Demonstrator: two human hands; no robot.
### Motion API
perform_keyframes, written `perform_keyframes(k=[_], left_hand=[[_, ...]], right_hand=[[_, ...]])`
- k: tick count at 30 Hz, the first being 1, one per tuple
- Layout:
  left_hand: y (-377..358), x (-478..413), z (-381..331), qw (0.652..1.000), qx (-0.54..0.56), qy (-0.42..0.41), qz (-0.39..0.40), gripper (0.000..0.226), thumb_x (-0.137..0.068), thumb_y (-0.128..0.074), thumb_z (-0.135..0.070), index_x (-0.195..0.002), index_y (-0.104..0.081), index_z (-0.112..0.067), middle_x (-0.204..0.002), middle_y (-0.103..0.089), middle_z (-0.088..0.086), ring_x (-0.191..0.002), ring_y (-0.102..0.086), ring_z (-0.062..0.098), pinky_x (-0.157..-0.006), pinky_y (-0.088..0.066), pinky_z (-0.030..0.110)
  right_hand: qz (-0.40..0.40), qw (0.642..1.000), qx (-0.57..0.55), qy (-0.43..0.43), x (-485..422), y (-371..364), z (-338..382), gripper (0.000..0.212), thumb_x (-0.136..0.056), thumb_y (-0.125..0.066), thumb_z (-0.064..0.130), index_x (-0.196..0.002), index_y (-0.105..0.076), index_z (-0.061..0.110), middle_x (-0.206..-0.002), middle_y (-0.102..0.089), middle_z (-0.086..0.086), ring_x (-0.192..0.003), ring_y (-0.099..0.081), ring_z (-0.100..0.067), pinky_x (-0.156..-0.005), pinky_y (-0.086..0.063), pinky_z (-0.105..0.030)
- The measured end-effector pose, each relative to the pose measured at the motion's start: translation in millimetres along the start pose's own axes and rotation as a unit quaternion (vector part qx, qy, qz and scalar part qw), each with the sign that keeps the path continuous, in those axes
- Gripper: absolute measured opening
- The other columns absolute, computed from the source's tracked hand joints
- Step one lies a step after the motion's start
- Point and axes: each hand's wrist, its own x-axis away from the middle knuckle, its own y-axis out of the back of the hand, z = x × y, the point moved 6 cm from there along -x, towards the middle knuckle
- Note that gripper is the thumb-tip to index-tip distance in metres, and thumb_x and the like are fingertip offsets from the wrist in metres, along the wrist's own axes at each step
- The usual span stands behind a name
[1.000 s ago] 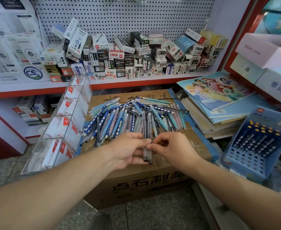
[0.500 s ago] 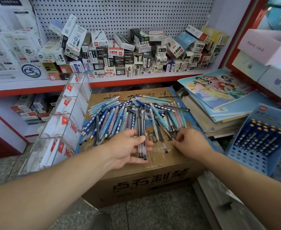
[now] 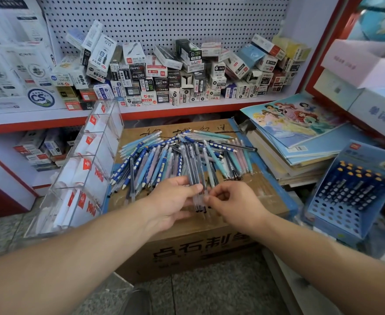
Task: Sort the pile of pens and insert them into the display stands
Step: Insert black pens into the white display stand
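A pile of pens (image 3: 164,155), blue, teal, pink and clear, lies spread on top of a brown cardboard box (image 3: 198,246). My left hand (image 3: 173,201) grips a bundle of clear black-ink pens (image 3: 195,169) near their tips, thumb over them. My right hand (image 3: 232,203) pinches the lower end of that same bundle from the right. A clear acrylic display stand (image 3: 91,169) with red-and-white labels leans at the box's left. A blue display stand (image 3: 350,196) holding several dark pens sits at the right.
A red-edged shelf (image 3: 187,110) behind the box carries many small pen-refill boxes against a pegboard. A stack of notebooks and a princess colouring book (image 3: 296,123) lies right of the box. White cartons (image 3: 368,62) sit at the upper right. Grey speckled floor is below.
My right hand came back from the right side of the pile to the bundle in my left hand and now pinches its lower end. The bundle has several pens in it.
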Motion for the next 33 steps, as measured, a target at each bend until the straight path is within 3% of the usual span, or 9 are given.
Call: perform_keyframes(k=[4,11,15,18,20,24,28,30,33], left_hand=[[0.5,1.1,0.7,1.000,0.001,-0.013,-0.004,0.035,-0.096,-0.065,-0.007,-0.129,-0.059,-0.015,-0.098,-0.079,0.003,-0.082,-0.074,0.016,-0.078,-0.053,0.036],[12.1,-3.0,-1.4,0.999,-0.003,-0.042,-0.030,0.024,-0.092,-0.066,0.001,-0.114,-0.068,-0.009,-0.100,-0.079,0.005,-0.085,-0.076,0.019,-0.070,-0.061,0.033],[18.0,-6.8,-3.4,0.998,-0.034,-0.041,-0.032,0.030,-0.090,-0.070,-0.001,-0.119,-0.066,-0.011,-0.100,-0.079,0.001,-0.094,-0.076,0.019,-0.083,-0.060,0.040],[20.6,-7.7,-3.0,0.997,-0.052,-0.037,-0.032,0.033,-0.089,-0.072,-0.003,-0.120,-0.065,-0.013,-0.100,-0.079,0.000,-0.095,-0.076,0.017,-0.090,-0.058,0.044],[20.2,-6.5,-2.0,0.997,-0.064,-0.033,-0.027,0.032,-0.089,-0.073,-0.004,-0.119,-0.065,-0.013,-0.101,-0.079,0.000,-0.094,-0.076,0.016,-0.083,-0.059,0.040],[18.2,-6.0,-0.8,0.996,-0.082,-0.027,-0.017,0.030,-0.089,-0.073,-0.005,-0.116,-0.065,-0.014,-0.101,-0.079,0.001,-0.093,-0.076,0.014,-0.066,-0.057,0.029],[18.1,-6.3,-1.5,0.996,-0.085,-0.025,-0.011,0.029,-0.089,-0.072,-0.004,-0.117,-0.065,-0.013,-0.101,-0.079,0.001,-0.095,-0.076,0.016,-0.078,-0.060,0.036],[18.0,-6.4,-1.8,0.996,-0.084,-0.025,-0.008,0.030,-0.090,-0.072,-0.004,-0.118,-0.065,-0.012,-0.101,-0.079,0.001,-0.096,-0.076,0.017,-0.082,-0.060,0.038],[16.7,-6.8,-2.8,0.996,-0.085,-0.026,-0.007,0.034,-0.089,-0.073,-0.006,-0.121,-0.064,-0.013,-0.101,-0.079,0.000,-0.096,-0.075,0.015,-0.074,-0.059,0.034]], right_hand=[[0.000,1.000,0.015,0.027,-2.4,-4.3,2.0,0.016,-0.092,-0.073,0.025,-0.078,-0.070,0.016,-0.063,-0.064,0.007,-0.052,-0.055,0.003,-0.055,-0.046,-0.021],[0.032,0.997,0.046,0.058,-3.8,-13.6,4.7,0.013,-0.091,-0.074,0.025,-0.079,-0.072,0.021,-0.073,-0.070,0.002,-0.064,-0.062,-0.009,-0.061,-0.054,-0.028],[0.048,0.998,0.022,0.023,-13.1,-4.4,0.7,0.019,-0.096,-0.069,0.029,-0.080,-0.073,0.021,-0.069,-0.070,0.001,-0.054,-0.056,0.000,-0.050,-0.043,-0.016],[-0.002,0.993,0.118,-0.014,-27.1,15.5,-15.8,0.011,-0.095,-0.068,0.026,-0.085,-0.068,0.023,-0.077,-0.068,0.005,-0.068,-0.062,-0.001,-0.057,-0.047,-0.016],[0.008,0.984,0.175,-0.040,-33.0,19.2,-27.4,0.007,-0.093,-0.071,0.025,-0.089,-0.065,0.025,-0.085,-0.066,0.007,-0.077,-0.063,-0.005,-0.064,-0.052,-0.020],[0.005,0.978,0.196,-0.065,-37.6,15.7,-32.4,0.024,-0.084,-0.080,0.039,-0.091,-0.063,0.023,-0.086,-0.066,0.005,-0.079,-0.063,-0.011,-0.070,-0.057,-0.031],[-0.006,0.976,0.201,-0.083,-42.6,14.3,-29.9,0.021,-0.084,-0.081,0.034,-0.091,-0.066,0.021,-0.088,-0.067,0.003,-0.079,-0.063,-0.010,-0.066,-0.053,-0.026],[0.005,0.976,0.193,-0.102,-45.1,15.9,-30.9,0.014,-0.086,-0.081,0.029,-0.085,-0.070,0.020,-0.090,-0.070,0.002,-0.083,-0.065,-0.011,-0.073,-0.056,-0.029],[0.022,0.979,0.153,-0.134,-43.9,20.1,-35.7,0.012,-0.086,-0.080,0.023,-0.079,-0.074,0.016,-0.086,-0.071,0.000,-0.085,-0.066,-0.012,-0.078,-0.059,-0.034]])
